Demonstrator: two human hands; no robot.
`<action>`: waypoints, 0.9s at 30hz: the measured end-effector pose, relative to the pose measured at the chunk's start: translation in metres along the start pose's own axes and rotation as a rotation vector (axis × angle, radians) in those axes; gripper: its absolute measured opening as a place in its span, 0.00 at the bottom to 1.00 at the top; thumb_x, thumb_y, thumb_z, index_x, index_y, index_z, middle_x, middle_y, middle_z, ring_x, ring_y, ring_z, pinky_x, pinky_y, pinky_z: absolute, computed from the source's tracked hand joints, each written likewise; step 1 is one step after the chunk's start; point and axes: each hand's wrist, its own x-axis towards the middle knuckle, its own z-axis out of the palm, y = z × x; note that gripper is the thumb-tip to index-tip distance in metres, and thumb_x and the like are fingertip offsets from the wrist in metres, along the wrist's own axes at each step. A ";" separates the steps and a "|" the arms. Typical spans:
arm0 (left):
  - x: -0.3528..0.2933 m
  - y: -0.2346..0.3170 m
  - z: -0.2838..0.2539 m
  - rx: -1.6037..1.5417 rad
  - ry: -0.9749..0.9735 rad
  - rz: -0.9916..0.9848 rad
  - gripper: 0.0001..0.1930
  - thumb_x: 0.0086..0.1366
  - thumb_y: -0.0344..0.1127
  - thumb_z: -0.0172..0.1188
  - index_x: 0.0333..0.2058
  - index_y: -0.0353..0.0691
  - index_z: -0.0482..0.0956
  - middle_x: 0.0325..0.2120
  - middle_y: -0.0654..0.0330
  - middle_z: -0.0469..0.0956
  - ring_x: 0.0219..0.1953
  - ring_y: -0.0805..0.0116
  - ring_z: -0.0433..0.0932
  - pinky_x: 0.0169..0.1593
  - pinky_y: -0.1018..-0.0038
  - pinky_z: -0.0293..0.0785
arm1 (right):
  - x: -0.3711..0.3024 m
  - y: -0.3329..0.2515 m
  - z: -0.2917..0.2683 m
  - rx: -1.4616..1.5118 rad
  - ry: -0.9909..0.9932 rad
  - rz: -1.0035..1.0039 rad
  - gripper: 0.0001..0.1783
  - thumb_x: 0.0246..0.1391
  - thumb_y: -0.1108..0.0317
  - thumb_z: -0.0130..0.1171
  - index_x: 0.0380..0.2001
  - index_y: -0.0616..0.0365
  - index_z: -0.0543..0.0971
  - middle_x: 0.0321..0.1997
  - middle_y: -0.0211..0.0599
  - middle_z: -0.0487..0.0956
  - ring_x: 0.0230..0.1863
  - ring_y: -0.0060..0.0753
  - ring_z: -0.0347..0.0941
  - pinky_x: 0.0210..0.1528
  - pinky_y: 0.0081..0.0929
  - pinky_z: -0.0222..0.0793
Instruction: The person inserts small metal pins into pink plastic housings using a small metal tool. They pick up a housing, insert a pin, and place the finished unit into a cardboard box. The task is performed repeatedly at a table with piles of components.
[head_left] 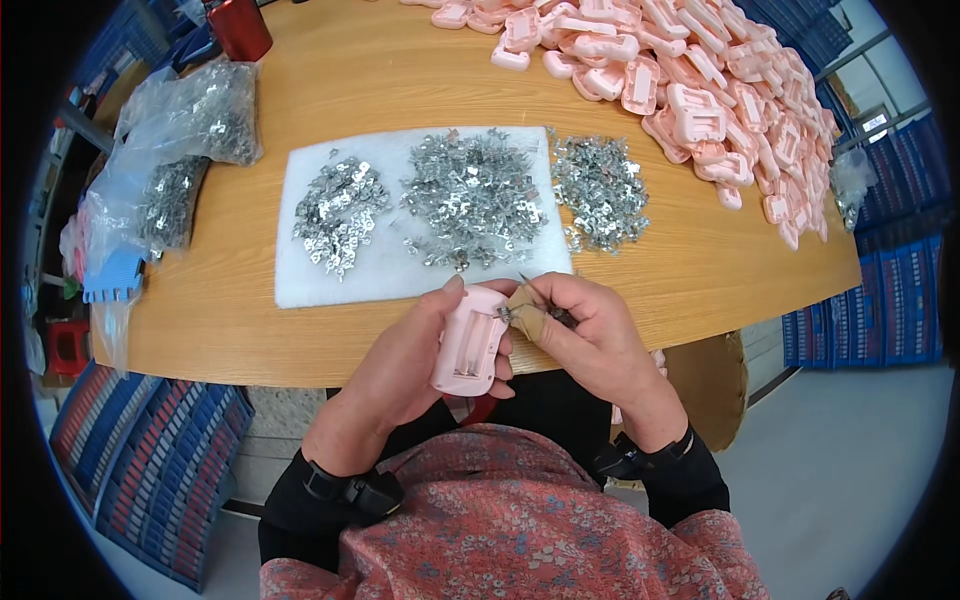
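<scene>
My left hand point(400, 355) is closed around a pale pink plastic housing point(477, 343), tilted up just above the table's near edge. A long rectangular battery recess faces up in it, with metal at its lower end. My right hand point(595, 325) is closed at the housing's upper right edge, with tan tape round its fingertips. Those fingers pinch a small metal battery contact point(504, 313) against the recess. A thin dark point and a dark shape also show between these fingers; their kind is hard to make out.
A white foam sheet point(290, 285) bears two heaps of metal contacts point(470, 195); another contact heap point(600, 190) lies right of it. Pink housings point(700, 110) are piled at far right. Bags of metal parts point(225, 110), a blue plastic piece point(113, 278) and a red container point(238, 28) stand left.
</scene>
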 end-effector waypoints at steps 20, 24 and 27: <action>0.001 0.000 0.016 0.011 0.123 -0.022 0.28 0.76 0.56 0.30 0.50 0.37 0.70 0.36 0.54 0.78 0.36 0.62 0.81 0.40 0.61 0.84 | 0.000 -0.002 0.026 -0.939 0.184 -0.494 0.13 0.46 0.75 0.62 0.38 0.60 0.77 0.33 0.40 0.76 0.34 0.45 0.77 0.33 0.37 0.74; 0.007 -0.005 -0.001 0.003 0.088 -0.051 0.29 0.77 0.55 0.30 0.54 0.37 0.69 0.38 0.53 0.78 0.37 0.59 0.82 0.40 0.59 0.85 | -0.005 -0.002 0.023 -0.848 0.203 -0.401 0.20 0.44 0.76 0.63 0.45 0.59 0.78 0.33 0.38 0.76 0.33 0.42 0.77 0.32 0.35 0.74; 0.009 -0.007 -0.004 -0.015 0.090 -0.029 0.30 0.77 0.55 0.28 0.59 0.38 0.67 0.42 0.50 0.79 0.38 0.54 0.83 0.40 0.57 0.85 | -0.010 -0.006 0.026 -0.848 0.122 -0.371 0.24 0.44 0.77 0.63 0.49 0.57 0.78 0.34 0.37 0.76 0.33 0.40 0.77 0.32 0.35 0.74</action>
